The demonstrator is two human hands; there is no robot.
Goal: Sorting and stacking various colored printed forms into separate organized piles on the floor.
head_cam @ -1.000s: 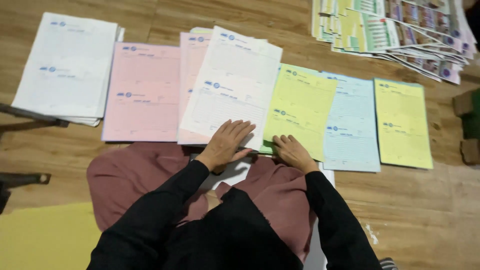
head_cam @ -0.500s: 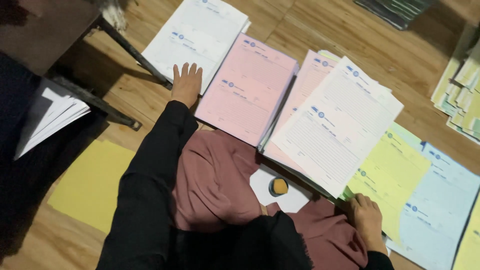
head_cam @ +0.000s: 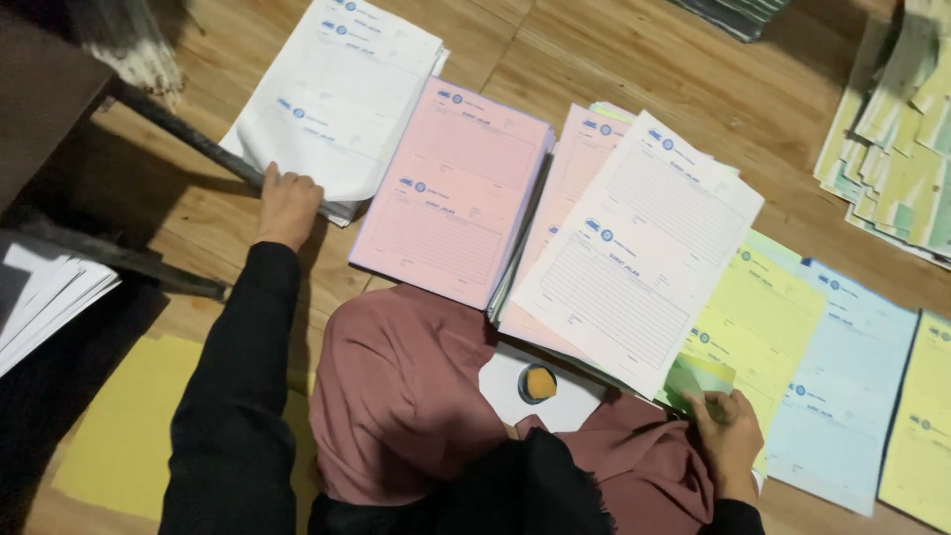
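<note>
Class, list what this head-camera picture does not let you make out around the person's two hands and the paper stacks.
- Left hand: fingertips curl over the white stack edge, so the grip on a sheet is unclear.
- Right hand: fingers partly under a green sheet; sheet count unclear.
- Small round pot: too small to tell its contents.
- Pink stack: lower sheets hidden.
- Far-right yellow stack: cut off by the frame edge.

1. The green and yellow sheets [head_cam: 897, 139] at the upper right run off the frame's right edge.
2. The dark stack [head_cam: 738, 12] at the top is cut off by the top edge.
3. The right hand [head_cam: 728, 436]'s fingertips hide under the green sheet [head_cam: 698, 381].
4. Print on the forms is too small to read.
</note>
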